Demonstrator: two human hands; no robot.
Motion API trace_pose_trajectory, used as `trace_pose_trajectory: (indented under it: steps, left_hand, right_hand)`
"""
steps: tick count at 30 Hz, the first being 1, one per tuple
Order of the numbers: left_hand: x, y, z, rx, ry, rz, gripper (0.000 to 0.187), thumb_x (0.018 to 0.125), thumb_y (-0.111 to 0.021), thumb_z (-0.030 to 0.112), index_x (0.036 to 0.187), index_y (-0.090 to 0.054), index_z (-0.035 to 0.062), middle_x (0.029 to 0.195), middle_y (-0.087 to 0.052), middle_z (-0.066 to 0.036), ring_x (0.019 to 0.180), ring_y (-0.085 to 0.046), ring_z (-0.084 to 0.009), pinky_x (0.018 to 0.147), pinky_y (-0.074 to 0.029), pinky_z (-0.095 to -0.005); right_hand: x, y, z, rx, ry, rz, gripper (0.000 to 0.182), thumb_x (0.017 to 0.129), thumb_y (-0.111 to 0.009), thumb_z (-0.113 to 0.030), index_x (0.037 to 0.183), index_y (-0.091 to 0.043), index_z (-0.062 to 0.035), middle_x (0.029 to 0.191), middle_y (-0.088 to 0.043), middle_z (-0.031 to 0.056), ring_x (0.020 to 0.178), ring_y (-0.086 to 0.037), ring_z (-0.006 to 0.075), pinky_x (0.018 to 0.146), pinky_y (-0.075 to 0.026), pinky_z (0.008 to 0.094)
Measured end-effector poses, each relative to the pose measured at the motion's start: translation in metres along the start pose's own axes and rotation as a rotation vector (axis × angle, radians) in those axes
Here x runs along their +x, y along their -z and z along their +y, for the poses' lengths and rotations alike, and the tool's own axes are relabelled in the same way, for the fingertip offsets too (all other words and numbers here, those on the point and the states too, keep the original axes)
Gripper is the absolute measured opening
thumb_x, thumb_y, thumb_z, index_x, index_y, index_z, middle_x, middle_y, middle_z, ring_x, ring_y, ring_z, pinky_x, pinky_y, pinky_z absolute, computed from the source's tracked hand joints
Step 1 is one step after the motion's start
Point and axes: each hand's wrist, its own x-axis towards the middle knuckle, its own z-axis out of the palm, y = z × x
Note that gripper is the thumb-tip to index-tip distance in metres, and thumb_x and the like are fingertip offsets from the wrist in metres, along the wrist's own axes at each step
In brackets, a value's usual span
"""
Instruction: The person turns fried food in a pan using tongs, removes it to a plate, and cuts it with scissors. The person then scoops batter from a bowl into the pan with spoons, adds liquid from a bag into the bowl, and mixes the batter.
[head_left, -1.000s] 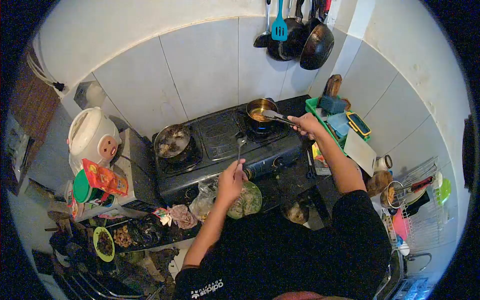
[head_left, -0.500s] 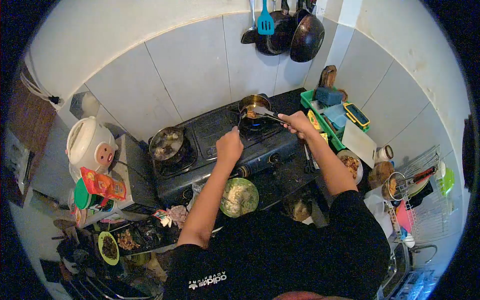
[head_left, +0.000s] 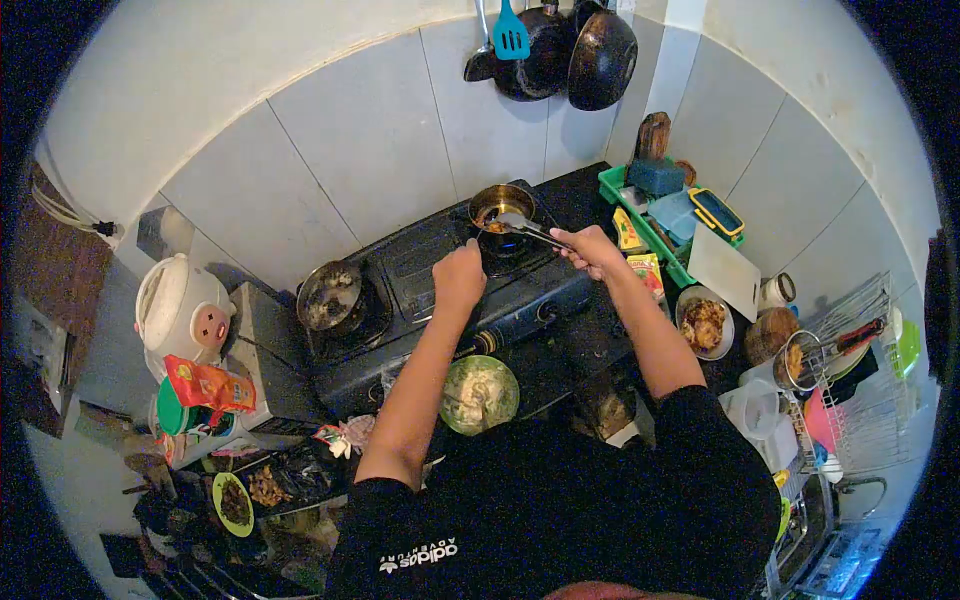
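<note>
spoon hidden by left hand (head_left: 459, 277), hanging pans (head_left: 575, 55) cut off

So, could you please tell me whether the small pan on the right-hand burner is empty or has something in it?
It has something in it: the small pan holds orange-brown contents, and the tongs in the right hand reach into it.

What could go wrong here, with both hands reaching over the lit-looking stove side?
The left hand holds a spoon over the small pan, close to hot oil: a splash could burn it. The right hand grips only the long pan handle, so the pan might tip off its burner.
</note>
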Motion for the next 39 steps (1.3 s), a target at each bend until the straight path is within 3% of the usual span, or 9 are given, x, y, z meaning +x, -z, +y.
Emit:
trace_pose_trajectory:
  steps: [8, 16, 23, 29, 31, 33, 35, 36, 39]
  left_hand:
    - [0.006, -0.001, 0.004, 0.004, -0.010, -0.011, 0.012, 0.077, -0.057, 0.007, 0.088, -0.056, 0.0034, 0.080, -0.066, -0.018, 0.075, -0.066, -0.0368, 0.064, -0.052, -0.0476]
    - [0.007, -0.007, 0.000, 0.055, 0.014, -0.045, 0.013, 0.076, -0.061, 0.003, 0.088, -0.056, 0.0029, 0.084, -0.067, -0.017, 0.079, -0.068, -0.0335, 0.067, -0.054, -0.0444]
    - [0.007, 0.008, 0.003, -0.010, 0.052, -0.001, 0.014, 0.075, -0.063, 0.004, 0.086, -0.055, 0.0017, 0.083, -0.066, -0.019, 0.079, -0.066, -0.0358, 0.068, -0.054, -0.0456]
    - [0.005, 0.007, -0.001, -0.033, 0.065, 0.024, 0.015, 0.074, -0.062, 0.004, 0.088, -0.055, 0.0009, 0.081, -0.065, -0.020, 0.075, -0.066, -0.0370, 0.066, -0.054, -0.0459]
    - [0.002, 0.009, -0.002, -0.039, 0.075, 0.027, 0.015, 0.075, -0.062, 0.005, 0.088, -0.055, 0.0011, 0.081, -0.065, -0.019, 0.075, -0.066, -0.0373, 0.066, -0.054, -0.0464]
    - [-0.001, 0.010, -0.003, -0.045, 0.084, 0.029, 0.015, 0.075, -0.061, 0.005, 0.089, -0.056, 0.0012, 0.081, -0.065, -0.019, 0.075, -0.066, -0.0377, 0.066, -0.054, -0.0468]
    - [-0.004, 0.011, -0.005, -0.074, 0.092, 0.069, 0.011, 0.081, -0.057, 0.008, 0.090, -0.057, 0.0010, 0.079, -0.065, -0.019, 0.075, -0.066, -0.0378, 0.065, -0.053, -0.0478]
    - [-0.007, 0.013, -0.005, -0.076, 0.094, 0.068, 0.011, 0.081, -0.057, 0.008, 0.090, -0.057, 0.0010, 0.079, -0.065, -0.019, 0.075, -0.066, -0.0378, 0.065, -0.053, -0.0478]
    - [-0.012, 0.023, -0.005, -0.162, 0.152, 0.101, 0.012, 0.087, -0.053, 0.011, 0.090, -0.059, 0.0005, 0.079, -0.065, -0.022, 0.076, -0.065, -0.0398, 0.066, -0.052, -0.0492]
  right_hand:
    - [0.024, 0.006, 0.024, 0.115, 0.049, -0.036, 0.043, 0.081, -0.074, -0.041, 0.070, -0.062, -0.0013, 0.051, -0.048, -0.0010, 0.036, -0.034, 0.0057, 0.032, -0.021, 0.0232]
    - [0.022, 0.008, 0.024, 0.526, -0.154, -0.229, 0.043, 0.086, -0.070, -0.034, 0.091, -0.059, 0.0077, 0.063, -0.053, 0.0042, 0.035, -0.031, 0.0037, 0.030, -0.020, 0.0187]
    - [0.027, 0.009, 0.028, 0.580, -0.194, -0.195, 0.042, 0.086, -0.070, -0.033, 0.089, -0.059, 0.0072, 0.062, -0.053, 0.0045, 0.036, -0.030, 0.0036, 0.030, -0.020, 0.0187]
    - [0.019, 0.017, 0.016, 0.333, -0.001, -0.063, 0.043, 0.084, -0.072, -0.037, 0.074, -0.062, 0.0028, 0.058, -0.053, 0.0019, 0.036, -0.035, 0.0045, 0.032, -0.025, 0.0212]
    - [0.011, 0.019, 0.004, 0.043, 0.218, 0.062, 0.045, 0.083, -0.072, -0.042, 0.066, -0.062, -0.0010, 0.052, -0.051, -0.0002, 0.038, -0.038, 0.0063, 0.036, -0.030, 0.0228]
    - [0.009, 0.028, -0.008, -0.088, 0.235, 0.082, 0.049, 0.082, -0.071, -0.046, 0.070, -0.066, 0.0011, 0.048, -0.049, 0.0009, 0.040, -0.042, 0.0103, 0.041, -0.035, 0.0277]
    - [0.015, 0.039, -0.017, -0.591, 0.568, 0.172, 0.050, 0.081, -0.070, -0.048, 0.082, -0.070, 0.0016, 0.050, -0.051, 0.0049, 0.042, -0.045, 0.0135, 0.043, -0.037, 0.0326]
    - [0.009, 0.043, -0.026, -0.687, 0.605, 0.150, 0.053, 0.080, -0.068, -0.051, 0.092, -0.070, -0.0001, 0.056, -0.057, 0.0114, 0.047, -0.053, 0.0199, 0.049, -0.042, 0.0376]
    - [-0.005, 0.043, -0.051, -0.926, 0.703, 0.165, 0.055, 0.080, -0.067, -0.054, 0.093, -0.070, -0.0006, 0.065, -0.062, 0.0187, 0.056, -0.061, 0.0294, 0.056, -0.045, 0.0403]
